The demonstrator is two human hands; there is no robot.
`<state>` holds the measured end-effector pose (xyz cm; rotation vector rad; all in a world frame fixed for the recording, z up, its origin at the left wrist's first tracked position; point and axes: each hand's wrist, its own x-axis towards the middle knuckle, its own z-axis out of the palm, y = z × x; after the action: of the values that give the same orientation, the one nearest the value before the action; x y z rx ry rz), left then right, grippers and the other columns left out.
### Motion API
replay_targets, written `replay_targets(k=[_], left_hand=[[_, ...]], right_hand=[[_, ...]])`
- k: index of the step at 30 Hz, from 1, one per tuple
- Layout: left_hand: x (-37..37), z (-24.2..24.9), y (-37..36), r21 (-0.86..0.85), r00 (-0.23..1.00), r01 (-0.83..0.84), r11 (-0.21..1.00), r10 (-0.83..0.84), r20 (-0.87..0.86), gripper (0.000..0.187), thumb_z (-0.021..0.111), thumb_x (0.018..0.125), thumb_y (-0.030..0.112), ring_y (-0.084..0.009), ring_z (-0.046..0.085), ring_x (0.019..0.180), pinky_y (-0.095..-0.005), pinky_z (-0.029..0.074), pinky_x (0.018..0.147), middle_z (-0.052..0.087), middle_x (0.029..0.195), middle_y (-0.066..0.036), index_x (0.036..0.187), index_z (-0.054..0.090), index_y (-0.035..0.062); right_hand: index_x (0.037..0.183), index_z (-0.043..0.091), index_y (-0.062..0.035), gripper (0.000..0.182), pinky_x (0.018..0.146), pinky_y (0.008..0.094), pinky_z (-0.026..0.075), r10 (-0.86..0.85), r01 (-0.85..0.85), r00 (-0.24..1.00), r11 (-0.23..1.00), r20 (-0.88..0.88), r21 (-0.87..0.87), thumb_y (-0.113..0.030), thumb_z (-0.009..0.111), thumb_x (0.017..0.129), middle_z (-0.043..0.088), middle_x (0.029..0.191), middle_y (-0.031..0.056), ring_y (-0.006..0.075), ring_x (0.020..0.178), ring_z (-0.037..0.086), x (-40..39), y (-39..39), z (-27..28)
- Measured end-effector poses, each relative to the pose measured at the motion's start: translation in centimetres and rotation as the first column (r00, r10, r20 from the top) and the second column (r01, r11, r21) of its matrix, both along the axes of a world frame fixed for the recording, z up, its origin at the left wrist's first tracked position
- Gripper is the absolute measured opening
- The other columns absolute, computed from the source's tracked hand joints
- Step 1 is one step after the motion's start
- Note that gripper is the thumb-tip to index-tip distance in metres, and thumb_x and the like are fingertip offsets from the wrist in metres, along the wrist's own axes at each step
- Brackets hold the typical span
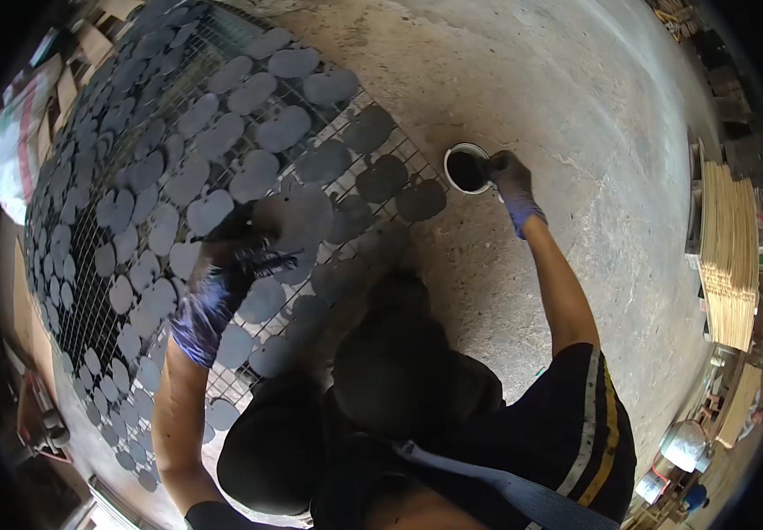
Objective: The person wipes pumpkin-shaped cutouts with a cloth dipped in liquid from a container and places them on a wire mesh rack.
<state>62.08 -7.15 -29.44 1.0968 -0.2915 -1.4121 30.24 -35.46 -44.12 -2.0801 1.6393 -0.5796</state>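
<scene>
My left hand (229,261), in a blue-purple glove stained black, is closed on a flat dark grey pumpkin-shaped cutout (300,219). It holds the piece over a wire mesh rack (417,159) covered with many similar cutouts (283,129). To the right, my right hand (512,181), also in a blackened glove, is at the rim of a small white-rimmed can (448,162) standing on the floor. Dark liquid (467,168) fills the can. The fingers of this hand are closed together, and I cannot tell what is in them.
Concrete floor (593,132) extends beyond the can. A stack of thin wooden boards (728,256) stands at the far right. A white sack with a red stripe (21,146) is at the far left. My dark-clothed knees (390,371) are close to the rack's near edge.
</scene>
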Motion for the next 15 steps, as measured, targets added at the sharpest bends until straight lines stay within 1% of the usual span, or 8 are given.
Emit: replay_targets(k=[1, 3, 4, 5, 6, 10, 12, 15], left_hand=[[-0.9, 0.4, -0.9, 0.043, 1.000, 0.016, 0.999, -0.016, 0.010, 0.032, 0.046, 0.075, 0.000, -0.0230, 0.055, 0.082, -0.0369, 0.049, 0.074, 0.050, 0.092, -0.013, 0.106, 0.042, -0.0042], [-2.0, 0.5, -1.7, 0.048, 0.998, 0.063, 0.997, -0.063, 0.000, 0.029, 0.046, 0.076, 0.000, -0.0222, 0.054, 0.085, -0.0366, 0.048, 0.075, 0.050, 0.093, -0.013, 0.104, 0.043, -0.0059], [-2.3, -0.1, -1.7, 0.053, 0.992, 0.062, 0.997, -0.067, 0.105, 0.027, 0.045, 0.076, 0.000, -0.0224, 0.053, 0.087, -0.0365, 0.048, 0.075, 0.050, 0.094, -0.013, 0.103, 0.044, -0.0069], [-2.8, -0.3, -1.9, 0.062, 0.979, 0.069, 0.996, -0.079, 0.187, 0.025, 0.044, 0.077, 0.001, -0.0227, 0.052, 0.088, -0.0363, 0.048, 0.075, 0.049, 0.095, -0.013, 0.101, 0.044, -0.0080], [-3.2, -0.3, -2.1, 0.093, 0.996, 0.025, 0.995, -0.033, 0.083, 0.023, 0.044, 0.078, 0.001, -0.0238, 0.052, 0.088, -0.0363, 0.048, 0.076, 0.048, 0.096, -0.014, 0.099, 0.045, -0.0091], [-4.3, 0.1, -2.3, 0.189, 0.998, -0.033, 0.981, 0.044, -0.051, 0.025, 0.046, 0.074, -0.002, -0.0239, 0.054, 0.083, -0.0356, 0.049, 0.072, 0.051, 0.091, -0.013, 0.099, 0.047, -0.0067], [-4.2, -0.1, -2.1, 0.195, 1.000, -0.025, 0.981, 0.024, 0.004, 0.030, 0.047, 0.072, 0.002, -0.0239, 0.054, 0.084, -0.0370, 0.048, 0.073, 0.051, 0.091, -0.012, 0.102, 0.046, -0.0046], [-4.4, 0.1, -2.3, 0.205, 0.999, -0.036, 0.978, 0.036, 0.006, 0.031, 0.048, 0.072, 0.002, -0.0236, 0.054, 0.083, -0.0367, 0.048, 0.072, 0.052, 0.091, -0.011, 0.102, 0.047, -0.0033]], right_hand=[[0.082, 0.057, -0.0085, 0.023, 0.064, 0.0289, 0.045, 0.029, -0.026, 0.998, 0.999, -0.055, 0.048, -0.025, 0.063, 0.068, 0.060, 0.076, 0.0105, 0.0207, 0.071, 0.059, 0.2, -0.1, -0.2], [0.082, 0.058, -0.0085, 0.020, 0.065, 0.0299, 0.045, 0.069, -0.069, 0.992, 0.998, -0.102, 0.009, -0.023, 0.060, 0.068, 0.060, 0.077, 0.0119, 0.0230, 0.072, 0.059, 0.0, -1.4, -2.9], [0.083, 0.058, -0.0084, 0.018, 0.066, 0.0309, 0.045, 0.119, -0.125, 0.984, 0.991, -0.132, -0.040, -0.021, 0.057, 0.069, 0.060, 0.079, 0.0132, 0.0253, 0.074, 0.059, 1.1, -1.6, -4.1], [0.084, 0.058, -0.0083, 0.019, 0.067, 0.0341, 0.045, 0.103, -0.099, 0.991, 0.994, -0.080, 0.049, -0.019, 0.053, 0.069, 0.059, 0.082, 0.0155, 0.0296, 0.077, 0.057, 1.0, -1.3, -3.8], [0.084, 0.058, -0.0083, 0.019, 0.067, 0.0341, 0.045, 0.102, -0.097, 0.992, 0.994, -0.081, 0.056, -0.019, 0.053, 0.069, 0.059, 0.082, 0.0155, 0.0296, 0.077, 0.057, 1.0, -1.8, -4.6], [0.087, 0.059, -0.0080, 0.021, 0.068, 0.0374, 0.045, 0.087, -0.081, 0.959, 0.996, -0.271, 0.031, -0.018, 0.052, 0.070, 0.058, 0.085, 0.0170, 0.0314, 0.080, 0.056, 1.1, -3.0, -6.5], [0.093, 0.057, -0.0097, 0.025, 0.071, 0.0400, 0.045, 0.124, -0.102, 0.921, 0.992, -0.370, 0.080, -0.018, 0.041, 0.076, 0.057, 0.090, 0.0169, 0.0321, 0.083, 0.055, 1.5, -3.6, -8.1], [0.095, 0.056, -0.0101, 0.026, 0.073, 0.0399, 0.044, 0.076, -0.038, 0.913, 0.994, -0.401, 0.101, -0.016, 0.038, 0.078, 0.056, 0.093, 0.0162, 0.0315, 0.085, 0.055, 1.7, -3.2, -7.3]])
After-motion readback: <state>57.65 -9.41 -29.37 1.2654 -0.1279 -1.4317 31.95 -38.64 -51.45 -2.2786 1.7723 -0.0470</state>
